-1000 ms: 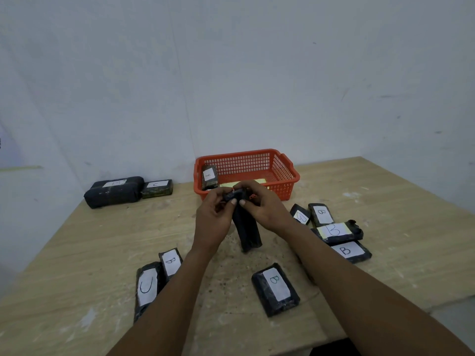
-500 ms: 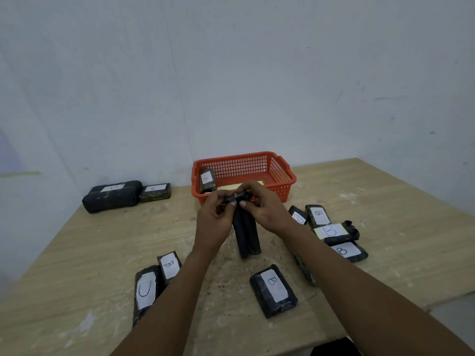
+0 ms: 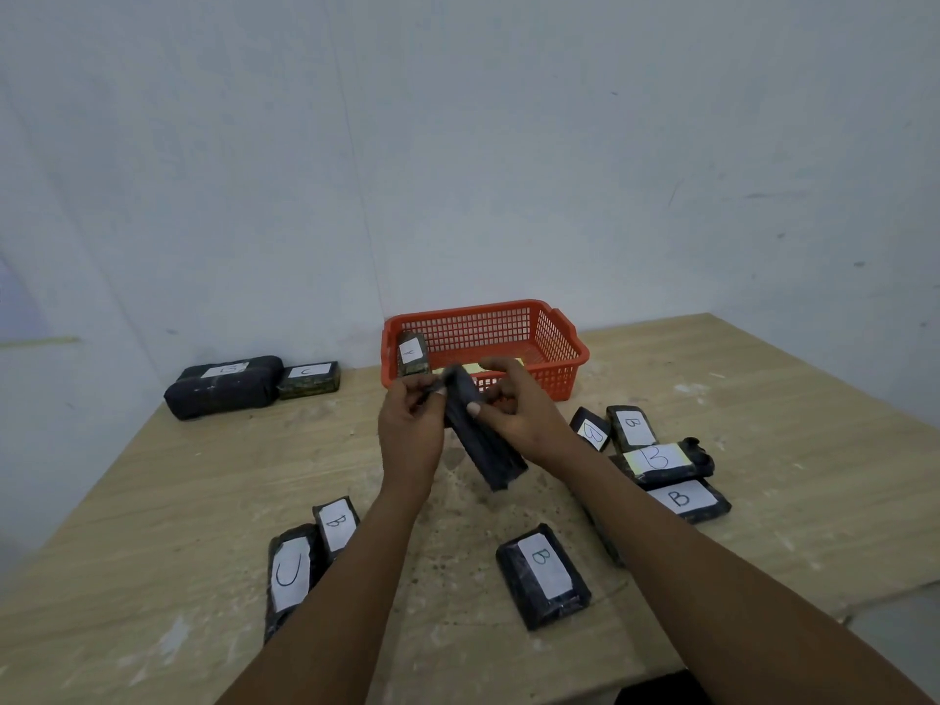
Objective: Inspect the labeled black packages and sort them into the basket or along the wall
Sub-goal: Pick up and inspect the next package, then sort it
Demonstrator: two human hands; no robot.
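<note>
**Both hands hold one black package above the table**

While both arms reach forward over the wooden table (image 3: 763,399), the head view shows the left hand (image 3: 409,429) and the right hand (image 3: 513,409) close together in front of the orange basket (image 3: 559,348). Between them they hold one black package (image 3: 483,445) by its upper end. It is lifted off the table and tilted, with the lower end pointing down and to the right. The left fingers are curled and pinch the top edge; the right thumb presses on the front face while the other fingers curl behind it. No label is visible on the side that faces the camera.

Inside the basket, one package marked A (image 3: 413,354) leans against the left wall, and something yellow lies on the bottom behind the hands. Along the wall on the left lie a big black bundle (image 3: 224,386) and, just beside it, a smaller package marked C (image 3: 309,380).

On the table near the right arm lies a group of packages marked B (image 3: 661,460), some overlapping each other. A single B package (image 3: 543,575) lies between the two forearms. Beside the left forearm are two more, a C package (image 3: 291,572) and another B package (image 3: 336,521), touching each other.
</note>
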